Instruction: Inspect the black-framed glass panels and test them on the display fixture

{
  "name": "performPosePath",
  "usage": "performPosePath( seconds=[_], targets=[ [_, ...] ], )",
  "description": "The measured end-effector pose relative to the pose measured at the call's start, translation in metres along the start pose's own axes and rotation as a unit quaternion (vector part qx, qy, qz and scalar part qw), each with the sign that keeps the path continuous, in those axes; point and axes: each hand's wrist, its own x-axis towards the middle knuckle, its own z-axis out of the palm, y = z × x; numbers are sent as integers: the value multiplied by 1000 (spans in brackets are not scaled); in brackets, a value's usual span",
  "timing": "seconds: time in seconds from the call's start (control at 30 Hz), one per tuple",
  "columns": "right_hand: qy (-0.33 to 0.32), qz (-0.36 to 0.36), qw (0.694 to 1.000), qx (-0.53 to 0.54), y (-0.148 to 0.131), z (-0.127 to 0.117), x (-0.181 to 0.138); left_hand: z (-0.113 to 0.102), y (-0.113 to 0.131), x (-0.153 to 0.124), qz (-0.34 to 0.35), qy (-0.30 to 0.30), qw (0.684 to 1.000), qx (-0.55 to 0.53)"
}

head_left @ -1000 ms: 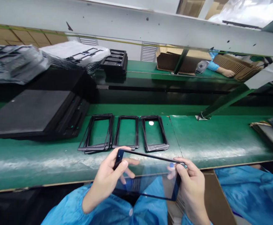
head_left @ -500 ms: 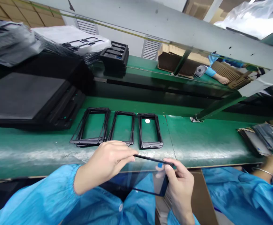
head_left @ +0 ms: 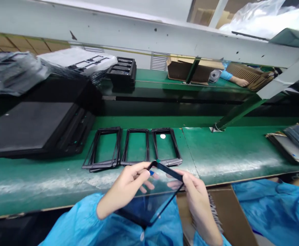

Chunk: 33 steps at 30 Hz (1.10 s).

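Between my hands, in front of the bench edge, is a clear glass panel (head_left: 153, 203) with a black border and a small blue tab near its upper left corner. My left hand (head_left: 129, 182) pinches that left edge, its other fingers showing through the glass. At the upper right, my right hand (head_left: 194, 194) grips the border between thumb and fingers. The panel is tilted, one corner pointing down toward my blue smock. Just beyond it, black rectangular frames lie in three small stacks: a left stack (head_left: 94, 150), a middle stack (head_left: 125, 147) and a right stack (head_left: 176, 147).
Large black trays (head_left: 34, 123) are piled on the green bench (head_left: 221, 150) at left. Bagged parts (head_left: 11, 73) and a black bin (head_left: 124, 68) stand behind. A slanted post (head_left: 242, 111) rises at right. Beside me sits a co-worker's blue sleeve (head_left: 275, 208), near stacked panels (head_left: 293, 143).
The glass panel has turned so that a corner now points up and another down. My left hand has shifted its grip along the edge. The view has tilted and moved slightly.
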Motion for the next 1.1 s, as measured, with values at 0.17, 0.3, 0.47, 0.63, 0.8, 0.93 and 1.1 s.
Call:
performPosePath(
  seconds=[0.17, 0.3, 0.47, 0.63, 0.8, 0.93, 1.1],
  targets=[
    [23, 8, 998, 60, 1, 3, 5, 6, -16, -8, -19, 26, 995, -97],
    [29, -4, 998, 47, -4, 10, 3, 9, -21, -12, -16, 25, 993, -114],
    [28, -45, 999, 12, -10, 9, 0, 5, -24, -14, -24, 30, 994, -101],
    [-18, -49, 999, -17, -15, 13, -2, -5, -7, -16, 56, 32, 997, 45],
    [-81, -84, 989, -93, -11, 24, 1, -3, 13, -11, 112, -87, 947, 287],
    [56, -133, 983, -117, -5, -10, 10, 1, 8, -8, 18, -74, 987, 139],
    [84, -58, 992, -70, 11, -56, 5, 3, -6, -7, -7, 44, 997, -60]
  ],
)
